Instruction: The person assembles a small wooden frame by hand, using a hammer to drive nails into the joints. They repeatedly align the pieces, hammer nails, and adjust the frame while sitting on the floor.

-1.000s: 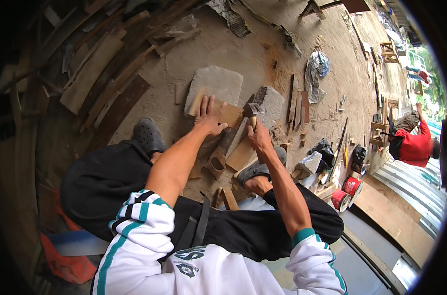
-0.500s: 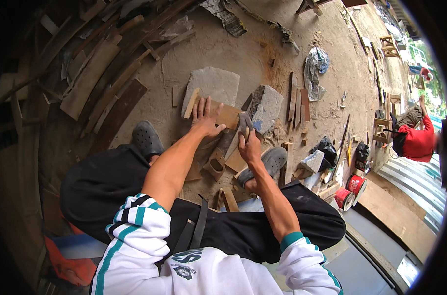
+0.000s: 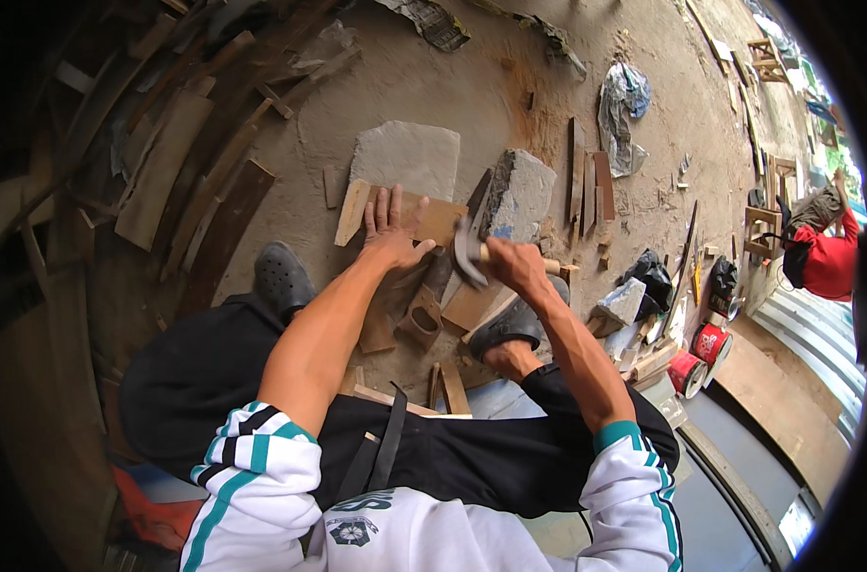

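My left hand (image 3: 392, 234) lies with spread fingers on a tan wooden board (image 3: 442, 218). A paler wooden strip (image 3: 352, 212) stands at that board's left end. In my right hand (image 3: 516, 264) is a claw hammer (image 3: 468, 252), gripped by its light wooden handle. Its dark metal head is close to the board's right end; whether they touch, I cannot tell. A flat grey stone slab (image 3: 410, 157) lies just beyond the board, and a rough concrete block (image 3: 521, 198) sits to the right. Between my feet rests a wooden piece with a hole (image 3: 421, 317).
Long planks (image 3: 171, 176) are piled along the left. Short dark boards (image 3: 586, 181) and a crumpled plastic bag (image 3: 622, 114) lie to the right. Two red cans (image 3: 711, 345) stand near my right knee. At the far right, a person in red (image 3: 825, 253) is beside small wooden stools (image 3: 763, 231).
My right hand has moved right and turned the hammer, so its handle now points right instead of toward me. My left hand stays on the board.
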